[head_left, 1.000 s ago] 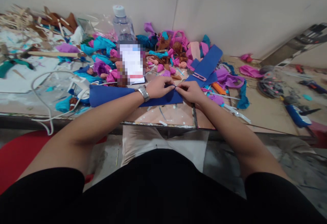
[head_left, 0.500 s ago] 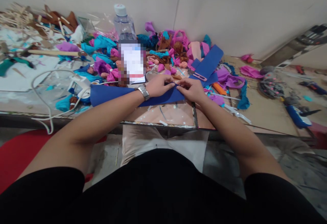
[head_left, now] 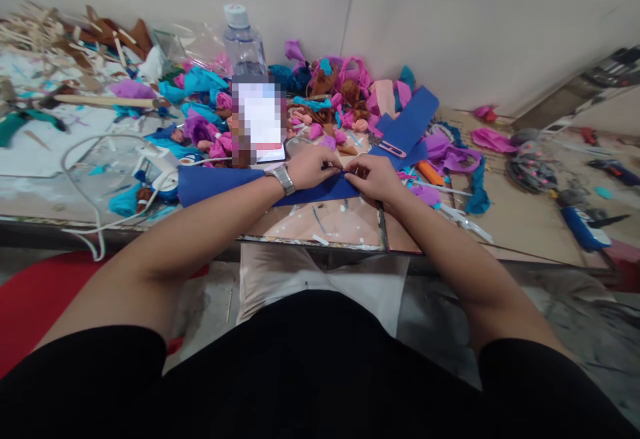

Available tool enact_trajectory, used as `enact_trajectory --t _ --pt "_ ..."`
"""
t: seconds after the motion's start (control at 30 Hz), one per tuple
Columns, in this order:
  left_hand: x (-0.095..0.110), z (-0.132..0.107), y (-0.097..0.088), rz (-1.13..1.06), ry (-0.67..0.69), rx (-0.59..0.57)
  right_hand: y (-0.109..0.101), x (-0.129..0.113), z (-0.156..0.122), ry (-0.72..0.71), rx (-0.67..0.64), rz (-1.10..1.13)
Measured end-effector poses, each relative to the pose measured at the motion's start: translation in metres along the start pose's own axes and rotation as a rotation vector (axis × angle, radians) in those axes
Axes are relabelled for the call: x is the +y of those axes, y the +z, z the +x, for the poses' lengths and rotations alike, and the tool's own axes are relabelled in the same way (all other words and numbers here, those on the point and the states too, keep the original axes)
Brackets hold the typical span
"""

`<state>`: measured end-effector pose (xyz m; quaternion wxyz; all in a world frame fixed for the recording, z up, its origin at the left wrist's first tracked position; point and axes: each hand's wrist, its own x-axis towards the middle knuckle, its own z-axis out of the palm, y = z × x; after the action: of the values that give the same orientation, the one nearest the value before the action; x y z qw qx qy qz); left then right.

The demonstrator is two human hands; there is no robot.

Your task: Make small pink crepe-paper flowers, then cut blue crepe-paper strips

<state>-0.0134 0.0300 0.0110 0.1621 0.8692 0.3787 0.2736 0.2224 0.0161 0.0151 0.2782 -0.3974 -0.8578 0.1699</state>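
Observation:
A long strip of dark blue crepe paper (head_left: 220, 185) lies along the table's front edge, passing under my left wrist. My left hand (head_left: 314, 165), with a metal watch on its wrist, pinches the strip's upper edge near its right end. Close beside it, my right hand (head_left: 374, 176) has thumb and forefinger closed on the same edge. The fingertips of both hands almost meet. Whatever small fold lies between them is too small to make out. Behind my right hand are more blue paper pieces (head_left: 411, 125) with a pink cutter (head_left: 392, 149) on top.
A lit phone (head_left: 260, 119) leans before a clear bottle (head_left: 244, 45). Colourful crepe scraps (head_left: 200, 85) pile along the wall. A white cable (head_left: 65, 159) loops at left, near green-handled pliers (head_left: 35, 119). An orange cutter (head_left: 430, 173) and a blue bottle (head_left: 584, 228) lie at right.
My fingers have shifted slightly along the strip's edge, and the right fingers sit a little more curled. The strip stays in place; the view has moved very slightly.

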Motion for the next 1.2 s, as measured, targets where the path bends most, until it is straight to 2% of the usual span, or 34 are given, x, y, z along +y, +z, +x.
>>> enact_trajectory --t 0.2,0.33,0.63,0.73,0.87,1.0,1.2 --pt "-0.0007 -0.002 0.002 -0.025 -0.041 0.008 0.0018 0.0018 -0.001 0.057 -0.003 0.003" --pt "0.0019 -0.0031 0.0012 -0.105 -0.021 -0.017 0.0037 0.0022 -0.0012 0.087 0.023 0.053" --pt "-0.0028 -0.001 0.0063 -0.047 -0.032 -0.011 0.0051 0.0024 -0.0012 0.109 0.024 0.05" --pt "-0.0033 -0.0005 0.0051 0.014 0.008 0.023 0.0054 0.0024 -0.0005 0.118 0.025 0.015" --pt "-0.0025 -0.0001 -0.0006 0.125 0.131 0.071 0.0054 0.0018 0.0001 0.14 0.04 -0.047" --pt "-0.0022 -0.0008 -0.0032 0.21 0.213 -0.043 0.0056 0.0014 0.0005 0.161 0.042 -0.092" --pt "-0.0013 -0.0016 -0.0026 0.335 0.235 -0.166 0.0075 0.0048 0.0002 0.146 0.012 -0.135"
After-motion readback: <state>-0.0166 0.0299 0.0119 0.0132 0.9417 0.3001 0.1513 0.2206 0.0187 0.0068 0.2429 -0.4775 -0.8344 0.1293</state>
